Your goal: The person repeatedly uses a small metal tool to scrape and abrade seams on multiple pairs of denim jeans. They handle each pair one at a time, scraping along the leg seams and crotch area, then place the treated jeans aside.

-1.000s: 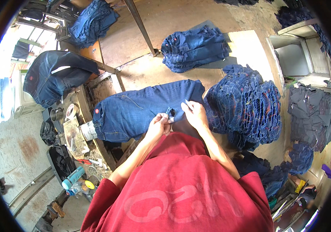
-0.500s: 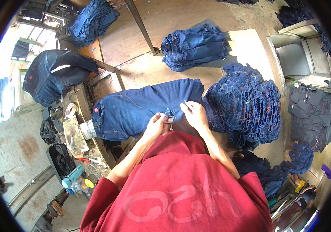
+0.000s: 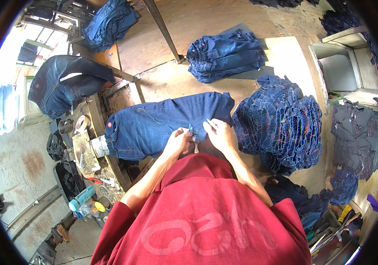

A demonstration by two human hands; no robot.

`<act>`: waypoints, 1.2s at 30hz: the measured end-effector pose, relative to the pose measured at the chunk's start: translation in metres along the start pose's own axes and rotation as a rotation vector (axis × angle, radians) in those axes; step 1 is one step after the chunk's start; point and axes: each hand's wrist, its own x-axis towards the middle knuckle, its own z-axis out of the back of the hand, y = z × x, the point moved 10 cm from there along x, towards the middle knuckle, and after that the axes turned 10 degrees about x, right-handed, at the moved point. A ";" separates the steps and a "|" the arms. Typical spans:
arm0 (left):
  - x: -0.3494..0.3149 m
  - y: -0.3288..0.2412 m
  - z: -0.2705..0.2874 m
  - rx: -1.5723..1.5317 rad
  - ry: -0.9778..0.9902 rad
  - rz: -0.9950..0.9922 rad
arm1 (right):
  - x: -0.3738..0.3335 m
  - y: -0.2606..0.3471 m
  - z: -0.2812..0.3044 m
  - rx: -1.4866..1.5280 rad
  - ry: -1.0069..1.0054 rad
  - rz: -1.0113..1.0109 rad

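A pair of dark blue jeans lies flat in front of me, with a round red tag at its left end. My left hand is closed over the near edge of these jeans, pinching a small scrap of blue denim with a pale edge. To its right, my right hand hovers at the right end of the jeans, thumb and fingers pressed together. A small pale tip sticks out from its fingertips, too small to name.
A tall stack of folded denim stands right of the jeans. Another jeans pile lies beyond. At left, jeans drape near a cluttered bench with a tape roll and a light blue bottle. Dark grey garments lie far right.
My right hand has moved slightly left and nearer to me, closer to the left hand. The left hand keeps its pinch on the denim scrap. The whole view has shifted a little.
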 end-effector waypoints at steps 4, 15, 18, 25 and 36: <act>0.009 -0.026 -0.009 0.277 -0.068 -0.268 | 0.001 -0.006 -0.002 -0.008 -0.007 0.020; -0.146 -0.028 0.231 1.006 -1.567 -0.554 | 0.010 -0.047 0.032 0.065 -0.251 -0.025; -0.119 0.000 0.298 0.856 -1.413 -0.368 | 0.005 -0.034 0.050 0.174 -0.343 0.076; -0.097 0.050 0.290 -0.549 -0.511 -0.343 | -0.021 0.023 0.017 0.276 -0.304 0.047; -0.072 0.001 0.223 -0.667 0.322 0.119 | -0.077 0.085 -0.088 0.165 -0.238 0.070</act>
